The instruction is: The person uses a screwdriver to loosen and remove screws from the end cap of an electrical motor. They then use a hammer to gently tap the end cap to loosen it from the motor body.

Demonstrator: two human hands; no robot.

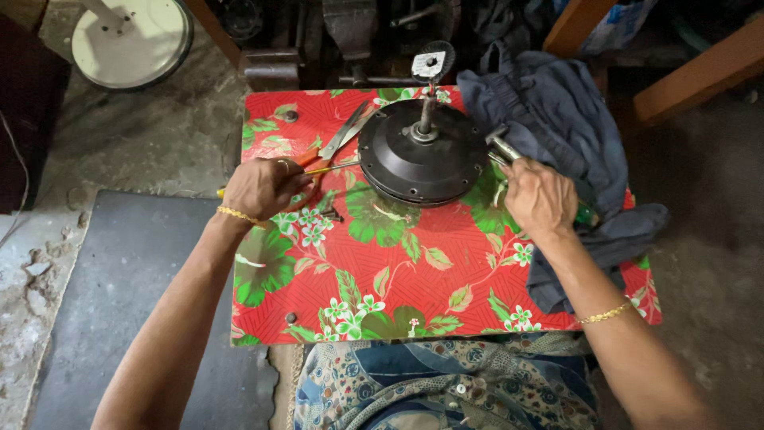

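Note:
A round black motor housing (422,155) with a short upright shaft lies on a small table covered in red flowered cloth (414,287). My left hand (263,187) grips a yellow-handled screwdriver (330,168), whose shaft reaches the left edge of the housing. My right hand (541,195) grips a metal hammer (503,147), its head touching the housing's right edge. Metal pliers (346,131) lie on the cloth just left of the housing. A few small dark screws (330,214) sit below the screwdriver.
A crumpled dark blue cloth (565,135) covers the table's right side. A vise (350,32) and dark metal parts stand behind the table. A round white disc (131,36) lies on the floor at back left. A grey mat (119,302) lies at left.

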